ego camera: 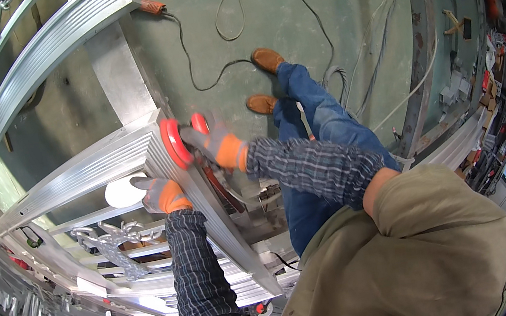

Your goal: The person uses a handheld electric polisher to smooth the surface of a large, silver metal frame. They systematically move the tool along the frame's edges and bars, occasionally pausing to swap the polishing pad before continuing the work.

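My left hand (164, 195), in a grey and orange work glove, grips the edge of a white rounded disc or pad (123, 192) over an opening in an aluminium frame (194, 192). My right hand (219, 146), gloved alike and partly blurred, is closed around a red power tool with a round head (176, 144), seemingly a sander. The tool's head is at the outer side of the ribbed frame, near its corner; whether it touches the metal I cannot tell. Cast silvery ornaments (121, 248) sit among the frame's bars.
A second curved aluminium frame (39, 62) lies beyond. An orange-red corded tool (152, 6) rests by its corner. Cables (189, 59) loop over the green floor near my shoes. A rusty steel beam (416, 28) runs along the right, with boxes and clutter (486, 96) beyond it.
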Motion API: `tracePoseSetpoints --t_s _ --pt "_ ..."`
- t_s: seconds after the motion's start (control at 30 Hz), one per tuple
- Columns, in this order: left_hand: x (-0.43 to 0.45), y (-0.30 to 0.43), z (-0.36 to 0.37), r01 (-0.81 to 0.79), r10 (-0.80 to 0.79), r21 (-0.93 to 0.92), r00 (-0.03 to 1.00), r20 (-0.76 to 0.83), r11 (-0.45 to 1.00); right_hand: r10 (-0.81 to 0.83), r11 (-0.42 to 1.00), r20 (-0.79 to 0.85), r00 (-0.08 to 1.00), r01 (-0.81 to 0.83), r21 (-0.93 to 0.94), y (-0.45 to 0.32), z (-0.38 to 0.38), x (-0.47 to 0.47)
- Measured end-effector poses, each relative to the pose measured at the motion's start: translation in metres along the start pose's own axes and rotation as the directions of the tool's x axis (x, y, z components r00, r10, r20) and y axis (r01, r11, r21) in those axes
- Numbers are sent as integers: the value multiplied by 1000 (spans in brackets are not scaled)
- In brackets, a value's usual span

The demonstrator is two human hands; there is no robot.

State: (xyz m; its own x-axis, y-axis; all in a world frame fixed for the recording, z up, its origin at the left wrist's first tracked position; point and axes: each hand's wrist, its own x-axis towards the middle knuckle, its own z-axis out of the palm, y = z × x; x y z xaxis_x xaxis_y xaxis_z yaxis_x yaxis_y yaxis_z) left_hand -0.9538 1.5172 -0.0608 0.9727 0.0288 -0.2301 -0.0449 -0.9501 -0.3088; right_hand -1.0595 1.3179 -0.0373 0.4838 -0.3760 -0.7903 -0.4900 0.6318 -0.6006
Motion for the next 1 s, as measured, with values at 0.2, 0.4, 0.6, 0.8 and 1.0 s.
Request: tracePoseSetpoints --t_s 0.2,0.4,0.6,0.8,1.0 --pt "-4 21 -27 -50 52 31 996 -70 998 22 997 195 981 -7 -75 -21 -17 13" --pt "-9 33 -41 291 -335 -429 942 -28 855 -90 995 -106 990 84 -61 -14 -3 -23" --pt "3 -6 10 -17 12 -35 993 -117 999 113 989 200 973 -92 -112 -28 -16 34" --pt "-6 14 -17 -58 66 87 993 -94 995 76 997 15 997 -76 -2 4 -8 3" --pt "3 24 -3 63 -69 -82 995 -69 995 -183 983 85 979 183 4 -27 -15 55"
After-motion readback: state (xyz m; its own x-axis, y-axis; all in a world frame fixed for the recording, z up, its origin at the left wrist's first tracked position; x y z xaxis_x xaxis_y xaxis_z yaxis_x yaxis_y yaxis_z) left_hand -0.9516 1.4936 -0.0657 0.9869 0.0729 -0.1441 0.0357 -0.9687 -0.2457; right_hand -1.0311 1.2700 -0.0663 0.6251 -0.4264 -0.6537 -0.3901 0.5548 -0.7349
